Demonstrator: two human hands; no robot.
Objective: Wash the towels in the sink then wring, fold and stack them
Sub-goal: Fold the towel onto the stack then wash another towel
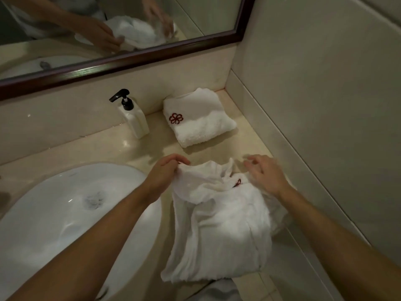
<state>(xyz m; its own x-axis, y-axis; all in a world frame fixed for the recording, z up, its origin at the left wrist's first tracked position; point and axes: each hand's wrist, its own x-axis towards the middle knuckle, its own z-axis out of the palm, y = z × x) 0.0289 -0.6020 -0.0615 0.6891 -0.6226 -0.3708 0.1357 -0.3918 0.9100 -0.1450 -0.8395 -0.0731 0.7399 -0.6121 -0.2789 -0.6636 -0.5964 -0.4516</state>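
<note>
**Folding the second towel on the vanity top**

A cream marble counter (104,148) runs into the corner of a tiled bathroom, under a dark-framed mirror (121,64).

The crumpled towel (221,227) lies on the counter just right of the sink (65,213), its near edge hanging over the counter's front. It looks limp and creased, so it has probably been washed and wrung already; a red emblem peeks from a fold near its far edge. The left hand (165,177) pinches the far left corner, fingers curled round the cloth. The right hand (267,174) hovers over the far right side with fingers spread and relaxed, holding nothing; whether the fingertips brush the cloth I cannot tell.

The step in hand appears to be spreading the towel flat for folding. To do it well, the right hand should find the matching far corner, and both hands should draw the edge taut and shake out the bunched folds before any crease is made. Damp cloth clings to itself, so smoothing with a flat palm will help.

Further back in the corner, a folded towel (199,118) sits square with its emblem up, the base of the stack. A white soap dispenser (133,118) with a black pump stands just left of it.
</note>
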